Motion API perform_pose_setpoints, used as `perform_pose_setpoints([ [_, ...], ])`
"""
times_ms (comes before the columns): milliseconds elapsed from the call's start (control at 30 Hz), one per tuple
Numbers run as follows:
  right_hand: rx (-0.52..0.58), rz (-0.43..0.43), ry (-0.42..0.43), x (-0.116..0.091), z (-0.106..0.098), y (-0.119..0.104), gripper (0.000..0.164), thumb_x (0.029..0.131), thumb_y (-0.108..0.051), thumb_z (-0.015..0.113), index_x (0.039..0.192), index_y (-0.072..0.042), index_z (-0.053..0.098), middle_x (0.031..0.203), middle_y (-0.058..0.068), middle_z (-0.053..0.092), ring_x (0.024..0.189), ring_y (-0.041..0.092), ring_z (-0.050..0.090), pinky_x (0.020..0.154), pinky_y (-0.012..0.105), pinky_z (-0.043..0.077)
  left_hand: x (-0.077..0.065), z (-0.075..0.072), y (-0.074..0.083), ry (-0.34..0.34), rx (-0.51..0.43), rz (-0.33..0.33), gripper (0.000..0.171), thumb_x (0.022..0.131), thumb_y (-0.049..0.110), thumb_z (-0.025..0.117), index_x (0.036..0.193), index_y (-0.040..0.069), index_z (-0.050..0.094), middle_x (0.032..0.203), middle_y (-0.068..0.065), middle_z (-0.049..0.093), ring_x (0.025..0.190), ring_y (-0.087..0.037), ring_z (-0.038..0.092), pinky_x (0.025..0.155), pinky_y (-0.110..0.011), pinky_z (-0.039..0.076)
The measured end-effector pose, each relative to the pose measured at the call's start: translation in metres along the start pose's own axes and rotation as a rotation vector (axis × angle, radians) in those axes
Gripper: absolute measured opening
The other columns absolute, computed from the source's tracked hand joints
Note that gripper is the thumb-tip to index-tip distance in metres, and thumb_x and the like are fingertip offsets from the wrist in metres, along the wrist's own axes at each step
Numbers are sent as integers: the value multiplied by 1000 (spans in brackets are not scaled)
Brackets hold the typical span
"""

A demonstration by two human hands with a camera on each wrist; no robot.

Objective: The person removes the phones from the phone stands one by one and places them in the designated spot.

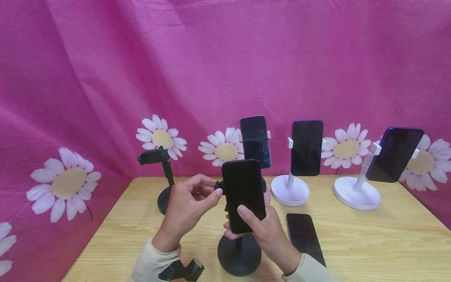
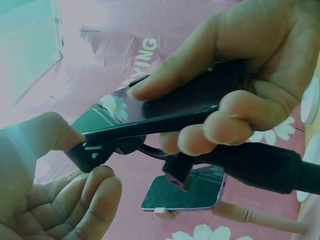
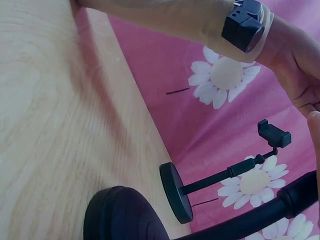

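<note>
In the head view my right hand (image 1: 269, 233) holds a black smartphone (image 1: 243, 184) upright, thumb on its screen and fingers behind it. The phone sits against the clamp (image 1: 219, 185) of a black phone stand, whose round base (image 1: 239, 256) rests on the table. My left hand (image 1: 186, 207) pinches the clamp's left arm between thumb and fingertips. From the left wrist view, that clamp (image 2: 90, 154) is by the phone's (image 2: 175, 110) edge, with the left thumb above and fingers below. How firmly the clamp grips the phone cannot be told.
Behind stand two white stands (image 1: 289, 191) (image 1: 356, 192) and a pink-armed stand, each bearing a phone (image 1: 255, 137). Another black stand (image 1: 169, 172), its clamp without a phone, is at the back left. One dark phone (image 1: 305, 237) lies on the wooden table (image 1: 116, 243), right of my right hand.
</note>
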State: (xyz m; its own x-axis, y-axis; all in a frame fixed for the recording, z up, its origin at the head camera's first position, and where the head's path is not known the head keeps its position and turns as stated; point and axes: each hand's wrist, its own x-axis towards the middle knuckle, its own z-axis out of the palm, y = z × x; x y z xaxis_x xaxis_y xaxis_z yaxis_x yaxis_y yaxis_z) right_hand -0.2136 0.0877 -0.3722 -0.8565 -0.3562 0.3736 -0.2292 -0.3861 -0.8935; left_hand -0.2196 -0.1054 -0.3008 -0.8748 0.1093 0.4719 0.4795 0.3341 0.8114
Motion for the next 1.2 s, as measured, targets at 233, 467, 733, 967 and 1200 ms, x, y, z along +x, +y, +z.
perform_pose_setpoints([
  [233, 28, 4, -45, 0, -2, -1, 27, 102, -11, 44, 122, 6, 49, 96, 21, 67, 81, 35, 70, 70, 52, 55, 0, -1, 1, 0, 15, -25, 20, 79, 10, 78, 98, 10, 71, 78, 0, 69, 70, -14, 65, 65, -31, 56],
  [467, 196, 46, -163, -2, -5, -3, 25, 104, -11, 37, 124, -1, 47, 91, 19, 68, 77, 29, 72, 70, 43, 57, 0, -1, 0, -5, 2, -33, 18, 80, 11, 78, 97, 10, 71, 78, -1, 69, 69, -15, 65, 64, -32, 56],
  [733, 307, 67, -279, -3, -7, -2, 29, 105, -12, 30, 131, -4, 40, 95, 17, 65, 78, 27, 72, 68, 39, 58, -1, 1, 1, -13, -15, -11, 16, 80, 9, 78, 94, 11, 72, 78, 0, 70, 70, -15, 66, 64, -31, 56],
  [967, 333, 101, -339, -3, -6, -2, 31, 105, -15, 28, 133, -6, 38, 96, 16, 65, 79, 26, 72, 69, 37, 58, -2, 4, 3, -30, -52, 16, 17, 79, 9, 79, 95, 11, 72, 80, 0, 71, 73, -15, 67, 68, -33, 57],
  [1200, 336, 146, -360, -1, -3, -2, 31, 105, -18, 28, 132, -3, 37, 94, 16, 67, 78, 24, 72, 70, 34, 58, -1, 5, 2, -40, -85, 27, 17, 80, 9, 78, 96, 10, 71, 82, -2, 72, 74, -16, 69, 71, -31, 57],
])
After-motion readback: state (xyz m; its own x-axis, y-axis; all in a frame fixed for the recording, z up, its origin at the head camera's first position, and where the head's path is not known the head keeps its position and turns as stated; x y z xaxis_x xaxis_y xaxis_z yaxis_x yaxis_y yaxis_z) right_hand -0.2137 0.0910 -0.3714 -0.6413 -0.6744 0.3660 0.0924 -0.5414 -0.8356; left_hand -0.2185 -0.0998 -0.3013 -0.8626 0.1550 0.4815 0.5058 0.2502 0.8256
